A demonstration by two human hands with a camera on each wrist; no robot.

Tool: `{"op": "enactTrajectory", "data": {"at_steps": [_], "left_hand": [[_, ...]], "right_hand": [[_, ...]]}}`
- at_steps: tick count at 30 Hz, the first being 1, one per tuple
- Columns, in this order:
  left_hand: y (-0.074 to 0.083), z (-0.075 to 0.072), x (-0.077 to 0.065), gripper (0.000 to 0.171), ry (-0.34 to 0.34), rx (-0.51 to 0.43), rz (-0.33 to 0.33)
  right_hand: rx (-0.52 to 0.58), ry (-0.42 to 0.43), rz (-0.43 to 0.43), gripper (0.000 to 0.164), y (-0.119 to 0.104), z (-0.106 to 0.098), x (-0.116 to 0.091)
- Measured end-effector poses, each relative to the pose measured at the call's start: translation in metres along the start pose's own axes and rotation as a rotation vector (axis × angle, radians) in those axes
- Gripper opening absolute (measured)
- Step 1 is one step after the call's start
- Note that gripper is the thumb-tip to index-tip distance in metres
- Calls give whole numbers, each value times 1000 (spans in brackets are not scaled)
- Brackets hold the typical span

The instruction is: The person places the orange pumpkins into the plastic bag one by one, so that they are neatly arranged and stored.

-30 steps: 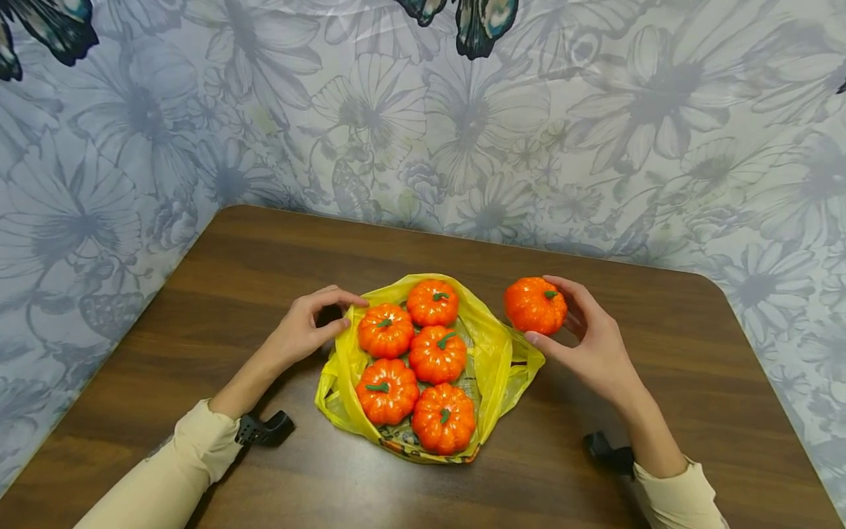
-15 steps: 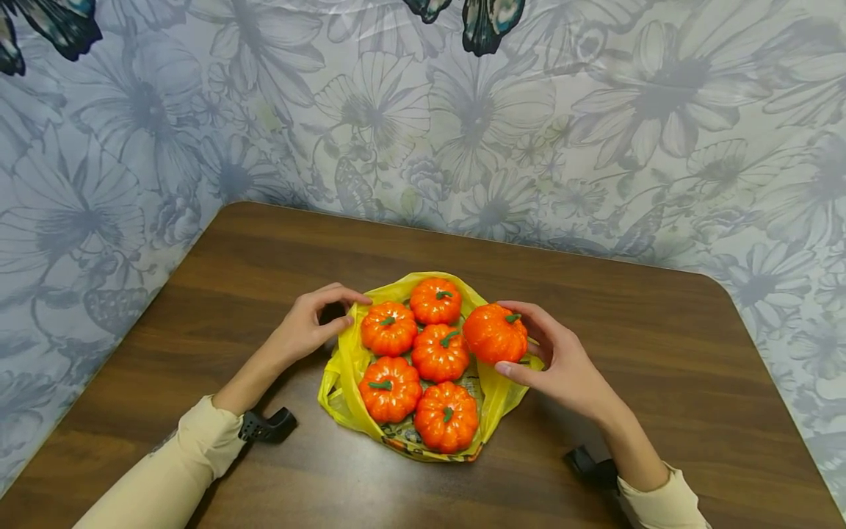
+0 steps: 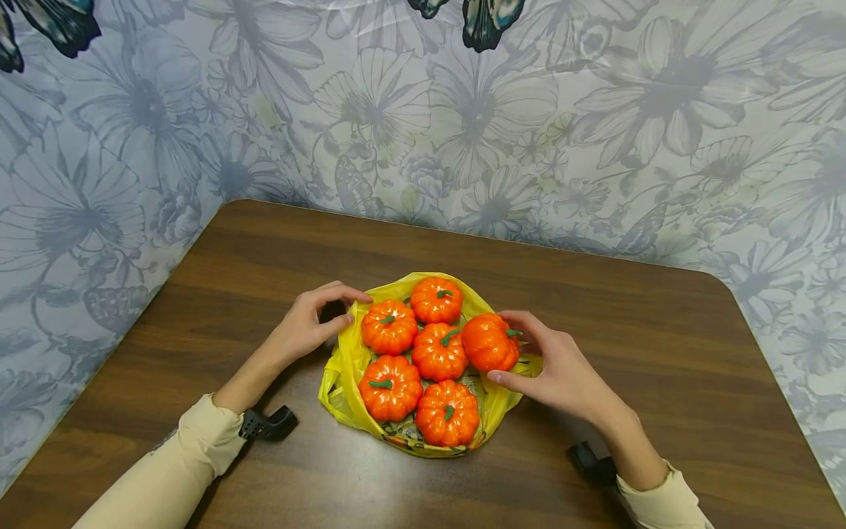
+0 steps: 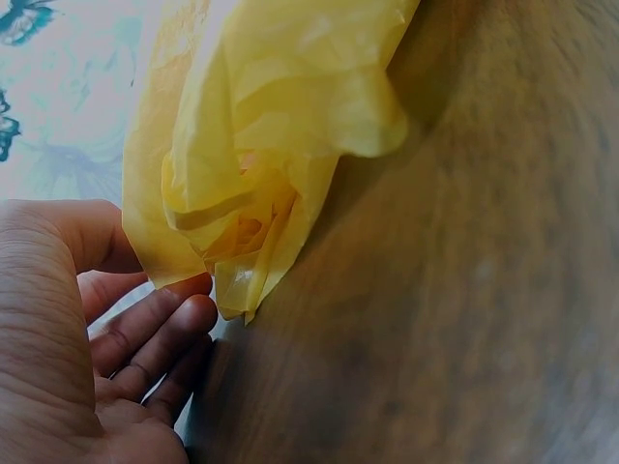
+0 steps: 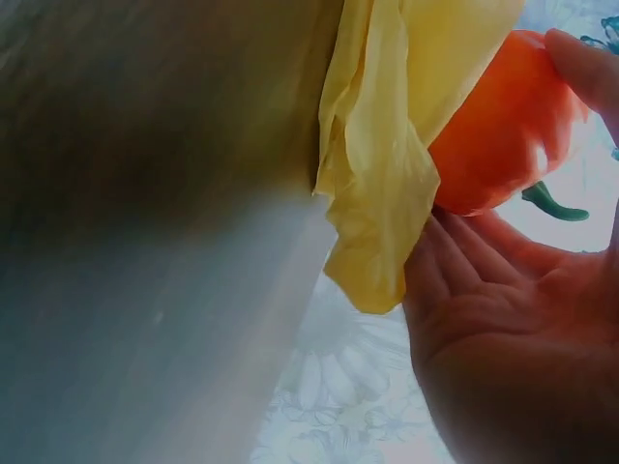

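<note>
A yellow plastic bag [image 3: 338, 373] lies spread open on the table, with several shiny orange toy pumpkins with green stems, such as the front one [image 3: 446, 413], sitting in it. My left hand [image 3: 309, 323] pinches the bag's left rim between thumb and fingers; the left wrist view shows the film [image 4: 300, 97] at the fingertips. On the other side, my right hand [image 3: 567, 367] grips another pumpkin [image 3: 487, 344] over the bag's right part. In the right wrist view that pumpkin [image 5: 503, 130] sits between thumb and fingers, partly behind a yellow fold. Its underside is hidden.
The brown wooden table [image 3: 277, 485] reaches back to a wall covering [image 3: 370, 147] with grey flowers and butterflies. Each wrist wears a black strap, the left strap [image 3: 267, 425] lying near the bag's left side.
My right hand has carried its pumpkin left and toward me, from beyond the bag's right rim to over the bag beside the other pumpkins. The left hand stays at the rim.
</note>
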State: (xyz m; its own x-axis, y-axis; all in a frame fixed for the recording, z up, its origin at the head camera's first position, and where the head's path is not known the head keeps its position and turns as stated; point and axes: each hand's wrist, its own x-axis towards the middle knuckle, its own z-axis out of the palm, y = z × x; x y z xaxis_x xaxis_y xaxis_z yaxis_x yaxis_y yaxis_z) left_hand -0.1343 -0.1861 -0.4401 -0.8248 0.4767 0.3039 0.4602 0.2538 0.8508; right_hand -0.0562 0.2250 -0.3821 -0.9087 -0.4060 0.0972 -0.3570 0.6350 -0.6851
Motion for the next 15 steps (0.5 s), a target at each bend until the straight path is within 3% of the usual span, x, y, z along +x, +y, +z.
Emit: {"op": "enactTrajectory", "data": {"at_steps": [6, 15], "left_hand": [[-2, 0, 0, 31, 2, -3, -27], [-1, 1, 3, 31, 0, -2, -29]], "right_hand": [[-89, 19, -6, 72, 1, 0, 2], [-42, 27, 16, 70, 4, -1, 5]]}}
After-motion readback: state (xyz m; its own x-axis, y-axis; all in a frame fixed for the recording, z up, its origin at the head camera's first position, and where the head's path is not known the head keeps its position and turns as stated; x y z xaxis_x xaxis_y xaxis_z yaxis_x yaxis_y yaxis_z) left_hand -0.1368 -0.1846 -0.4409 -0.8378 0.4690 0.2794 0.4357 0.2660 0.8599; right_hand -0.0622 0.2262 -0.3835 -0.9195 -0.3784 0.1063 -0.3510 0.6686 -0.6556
